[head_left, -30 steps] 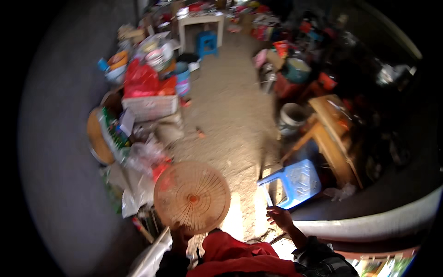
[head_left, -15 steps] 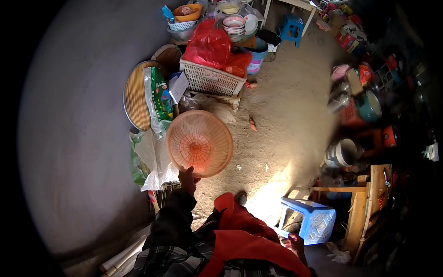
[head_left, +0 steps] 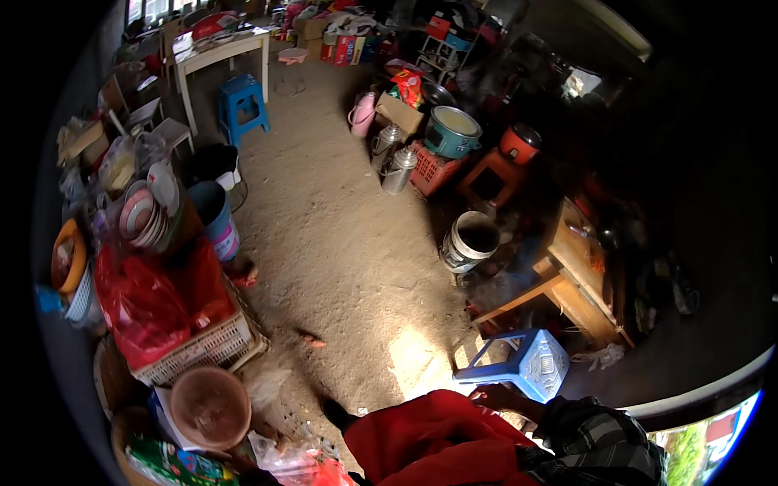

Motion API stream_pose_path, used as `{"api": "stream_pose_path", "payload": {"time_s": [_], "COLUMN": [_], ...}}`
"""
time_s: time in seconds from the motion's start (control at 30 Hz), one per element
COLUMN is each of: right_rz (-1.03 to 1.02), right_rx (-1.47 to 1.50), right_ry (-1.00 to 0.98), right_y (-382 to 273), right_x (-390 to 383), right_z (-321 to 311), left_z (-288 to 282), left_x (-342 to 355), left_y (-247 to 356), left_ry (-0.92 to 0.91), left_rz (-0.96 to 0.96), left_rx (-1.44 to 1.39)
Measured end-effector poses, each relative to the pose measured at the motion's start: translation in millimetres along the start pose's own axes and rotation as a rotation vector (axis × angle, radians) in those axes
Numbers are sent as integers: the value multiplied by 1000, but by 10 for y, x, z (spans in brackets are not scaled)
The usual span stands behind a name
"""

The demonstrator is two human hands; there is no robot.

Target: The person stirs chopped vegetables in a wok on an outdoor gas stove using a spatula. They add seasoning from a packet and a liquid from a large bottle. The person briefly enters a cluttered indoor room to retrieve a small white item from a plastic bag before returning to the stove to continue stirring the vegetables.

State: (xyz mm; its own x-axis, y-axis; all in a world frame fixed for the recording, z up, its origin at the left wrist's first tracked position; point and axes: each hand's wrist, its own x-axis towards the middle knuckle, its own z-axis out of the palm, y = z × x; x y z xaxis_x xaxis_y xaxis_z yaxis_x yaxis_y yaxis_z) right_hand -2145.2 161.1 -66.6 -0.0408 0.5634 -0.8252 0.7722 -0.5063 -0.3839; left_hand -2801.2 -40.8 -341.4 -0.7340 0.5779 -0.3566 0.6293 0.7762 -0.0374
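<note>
Round brownish-pink plastic colander is at lower L, just beside the white lattice crate & near a green printed pack. L hand: can't make it out in the dark + clutter near the colander's rim, so can't tell how its fingers stand or if they have hold of anything. R hand is close to the blue plastic stool, fingers part-curled w/ nothing seen in them; can't tell if they touch it.

Main risk, my read: colander tips or slides, b/c the stuff round it looks uneven & slick, incl. loose plastic bags. W/o a flat seat it'd prob. end up on the floor. 2nd: a rim knock on the crate could shift the bulging red plastic bag, & the stacked bowls behind might go too. 3rd: trip, as the stool's on its side w/ legs out to the L, so a turn could hook one. Small reddish scrap ahead of the dark shoe could slip underfoot.
</note>
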Motion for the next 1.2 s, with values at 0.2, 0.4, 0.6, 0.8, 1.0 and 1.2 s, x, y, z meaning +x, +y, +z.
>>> {"api": "stream_pose_path", "payload": {"time_s": [0.2,0.4,0.6,0.8,1.0,1.2], "right_rz": [-488,-252,-467,-576,-441,-517], "right_rx": [-803,-254,168,123,38,215], "right_ry": [58,173,175,-48,-128,-88], "right_y": [262,-577,-1362,-2441,-3652,-5213], "right_x": [585,1418,2219,3010,4110,4947], "right_z": [194,-226,-1482,-2196,-3007,-4158], "left_z": [-666,-1303,-2304,-2323,-3130,-4235], "left_x": [401,448,1181,2470,3522,5721], "left_y": [1560,3323,4688,4876,5946,7507], "left_ry": [-115,-561,-652,-566,-523,-507], "left_rz": [-169,-169,-194,330,-317,-146], "left_rx": [-860,-1340,-1298,-1243,-1199,-1455]}}
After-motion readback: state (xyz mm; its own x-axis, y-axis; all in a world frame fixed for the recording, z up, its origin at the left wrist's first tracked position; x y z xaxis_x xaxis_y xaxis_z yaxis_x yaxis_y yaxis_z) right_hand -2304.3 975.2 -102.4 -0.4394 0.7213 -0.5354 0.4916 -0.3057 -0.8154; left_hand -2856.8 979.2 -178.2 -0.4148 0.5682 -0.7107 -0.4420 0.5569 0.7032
